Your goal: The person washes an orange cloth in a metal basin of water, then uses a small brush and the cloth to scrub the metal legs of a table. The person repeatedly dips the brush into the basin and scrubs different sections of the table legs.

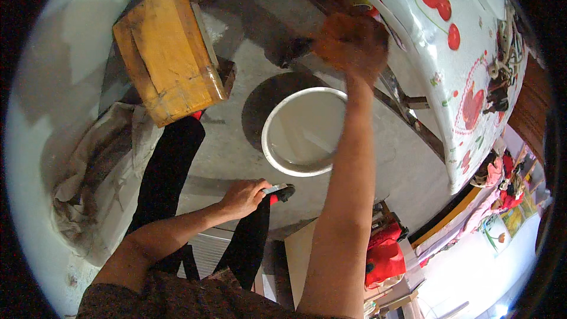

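Note:
My left hand [243, 199] grips a small flat pale object [275, 188] above my knee; it may be a blade or a strip, too small to tell. My right arm stretches far forward, past the rim of a white basin [266, 141] that holds cloudy liquid and stands on the concrete floor. At the end of that arm, my right hand [352, 44] is blurred and close to the table's edge. Its fingers are unclear, so whether it holds anything cannot be told. Just beyond it shows part of a red and green item [363, 7], mostly hidden.
A worn yellow wooden box [170, 53] stands front left, near a crumpled grey cloth [102, 164]. To the right is a table with a cherry-print cover [438, 57] and tangled cords [502, 62]. Red fabric [385, 257] lies beside my right arm.

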Demonstrator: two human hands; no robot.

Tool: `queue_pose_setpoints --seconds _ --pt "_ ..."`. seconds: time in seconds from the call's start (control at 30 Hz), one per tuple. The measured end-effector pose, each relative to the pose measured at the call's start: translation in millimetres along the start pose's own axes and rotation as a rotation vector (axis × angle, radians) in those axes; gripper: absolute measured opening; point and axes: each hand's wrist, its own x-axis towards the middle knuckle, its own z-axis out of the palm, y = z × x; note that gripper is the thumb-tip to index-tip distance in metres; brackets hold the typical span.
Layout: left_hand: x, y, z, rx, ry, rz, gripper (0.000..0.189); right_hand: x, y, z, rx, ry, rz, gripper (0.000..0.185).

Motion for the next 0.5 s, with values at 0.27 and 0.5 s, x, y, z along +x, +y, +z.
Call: queue_pose_setpoints --seconds 0.27,0.5 --pt "5.9 15.2 -16.3 -0.023 -0.052 -0.045 0.022 -38.5 117.4 -74.2 0.046 0.031 0.225 0.035" --pt "8.6 5.6 -6.5 -0.022 -0.04 -0.071 0.023 -3.0 -7.7 20.4 -0.302 0.039 -0.083 0.039"
